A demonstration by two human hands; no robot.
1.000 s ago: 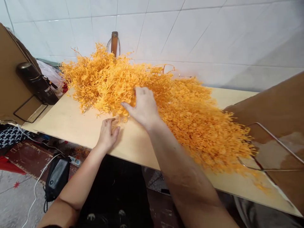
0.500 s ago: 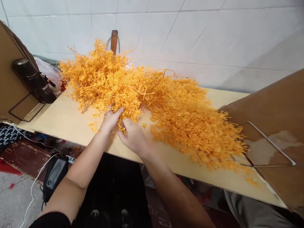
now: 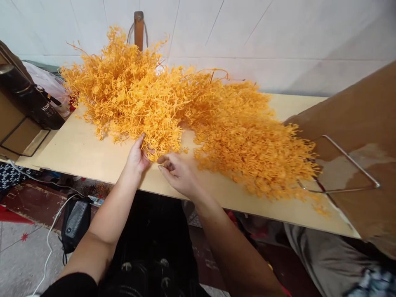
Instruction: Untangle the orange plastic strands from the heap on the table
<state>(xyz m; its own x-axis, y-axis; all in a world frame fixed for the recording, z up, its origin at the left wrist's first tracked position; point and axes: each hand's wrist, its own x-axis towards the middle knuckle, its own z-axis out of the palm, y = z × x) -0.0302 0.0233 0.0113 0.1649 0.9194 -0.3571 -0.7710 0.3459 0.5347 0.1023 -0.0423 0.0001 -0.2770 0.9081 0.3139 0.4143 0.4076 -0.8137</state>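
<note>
A large heap of yellow-orange branching sprigs point(image 3: 133, 86) lies along the back of the pale tabletop point(image 3: 99, 159), spreading toward the right. At the heap's lower front edge, my left hand point(image 3: 139, 156) is wrapped round a few sprigs, thumb up, its other fingers partly hidden beneath them. Just to its right, my right hand point(image 3: 176, 171) stands beside the sprig tips with thumb and fingers apart and nothing visible between them. Small loose bits lie near the heap's front.
A black flask point(image 3: 34, 101) leans at the left by a cardboard box. Brown cardboard point(image 3: 355, 123) with a metal rod point(image 3: 352, 161) stands at the right. A wooden piece point(image 3: 139, 31) rises behind the heap. Below left are a black speaker point(image 3: 76, 222) and a white cable.
My right hand has opened and drawn slightly right, away from the sprigs. My left hand has moved a little left, gathering the front sprigs. The whole view has shifted.
</note>
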